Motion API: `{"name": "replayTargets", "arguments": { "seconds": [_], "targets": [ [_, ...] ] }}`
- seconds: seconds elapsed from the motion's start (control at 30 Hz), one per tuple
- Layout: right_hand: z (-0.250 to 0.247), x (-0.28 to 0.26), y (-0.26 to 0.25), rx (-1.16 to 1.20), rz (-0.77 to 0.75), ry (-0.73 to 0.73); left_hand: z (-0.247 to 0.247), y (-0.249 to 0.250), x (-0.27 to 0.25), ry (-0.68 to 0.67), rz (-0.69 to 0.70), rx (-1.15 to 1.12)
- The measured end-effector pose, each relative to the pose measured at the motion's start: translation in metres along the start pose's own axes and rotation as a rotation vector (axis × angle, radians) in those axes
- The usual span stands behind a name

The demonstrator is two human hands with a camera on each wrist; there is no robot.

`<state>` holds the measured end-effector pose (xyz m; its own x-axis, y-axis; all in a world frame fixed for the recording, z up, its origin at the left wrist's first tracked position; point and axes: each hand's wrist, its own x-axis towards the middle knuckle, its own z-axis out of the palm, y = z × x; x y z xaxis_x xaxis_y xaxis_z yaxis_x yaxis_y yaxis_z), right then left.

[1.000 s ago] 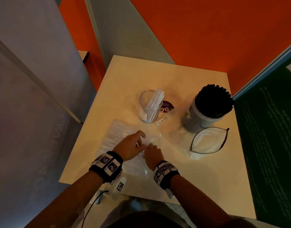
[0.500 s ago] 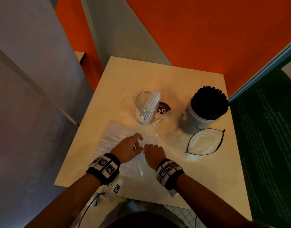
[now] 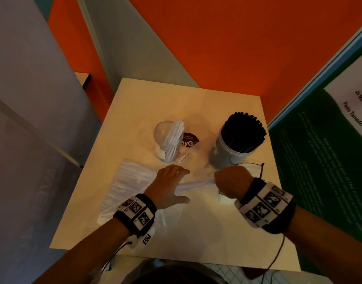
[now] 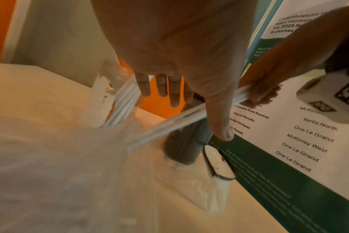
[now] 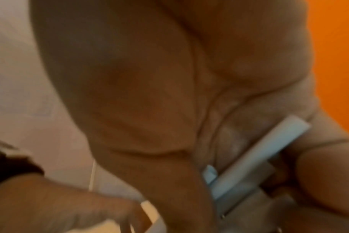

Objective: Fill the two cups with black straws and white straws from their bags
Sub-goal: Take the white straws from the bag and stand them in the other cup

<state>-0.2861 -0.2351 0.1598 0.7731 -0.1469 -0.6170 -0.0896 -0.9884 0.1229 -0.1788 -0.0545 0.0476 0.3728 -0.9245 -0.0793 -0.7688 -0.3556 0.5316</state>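
Note:
A clear bag of white straws (image 3: 127, 185) lies flat at the table's near left. My left hand (image 3: 169, 185) rests on its mouth with fingers spread and straight (image 4: 174, 91). My right hand (image 3: 230, 182) grips a small bunch of white straws (image 3: 196, 184) (image 4: 181, 118) (image 5: 255, 156), their far ends still inside the bag. A clear cup (image 3: 167, 143) behind the bag holds a few white straws. To its right a grey cup (image 3: 233, 148) is packed with black straws (image 3: 243, 132).
An empty bag with a dark zip edge (image 4: 217, 176) lies near the grey cup, mostly hidden by my right wrist in the head view. A small dark sticker (image 3: 189, 141) sits beside the clear cup. A green poster panel (image 3: 319, 160) borders the table's right edge.
My right hand has pulled away to the right from beside the left hand, drawing a bunch of white straws out of the bag. The left hand stays on the bag.

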Motion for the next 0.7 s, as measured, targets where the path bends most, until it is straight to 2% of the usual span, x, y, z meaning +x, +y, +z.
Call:
{"name": "replayTargets", "arguments": {
  "seconds": [0.07, 0.2, 0.27, 0.33, 0.37, 0.47, 0.5, 0.53, 0.63, 0.7],
  "targets": [
    [-0.011, -0.008, 0.011, -0.025, -0.008, 0.023, 0.002, 0.011, 0.015, -0.012, 0.036, -0.071],
    [-0.029, -0.011, 0.022, -0.006, -0.057, 0.055, 0.001, 0.022, 0.036, -0.022, -0.052, -0.245],
    [-0.039, -0.009, 0.024, 0.097, -0.067, 0.016, 0.0, 0.02, 0.039, 0.006, -0.055, -0.253],
    [-0.048, -0.005, 0.028, 0.325, -0.089, 0.042, -0.004, 0.016, 0.039, 0.021, -0.065, -0.26],
    [-0.051, -0.004, 0.032, 0.495, -0.106, 0.128, -0.005, 0.013, 0.038, 0.029, -0.078, -0.29],
    [-0.052, 0.0, 0.035, 0.979, -0.128, 0.615, -0.01, 0.01, 0.039, 0.068, -0.11, -0.445],
    [-0.051, 0.003, 0.03, 1.097, -0.129, 0.718, -0.012, 0.011, 0.04, 0.074, -0.115, -0.485],
    [-0.049, 0.008, 0.022, 1.195, -0.132, 0.76, -0.014, 0.013, 0.042, 0.077, -0.117, -0.518],
    [-0.051, 0.032, -0.003, 1.403, -0.149, 0.707, -0.019, 0.019, 0.048, 0.099, -0.103, -0.575],
    [-0.061, 0.042, -0.008, 1.572, -0.233, 0.764, -0.024, 0.017, 0.051, 0.157, -0.112, -0.63]
  ]
}}
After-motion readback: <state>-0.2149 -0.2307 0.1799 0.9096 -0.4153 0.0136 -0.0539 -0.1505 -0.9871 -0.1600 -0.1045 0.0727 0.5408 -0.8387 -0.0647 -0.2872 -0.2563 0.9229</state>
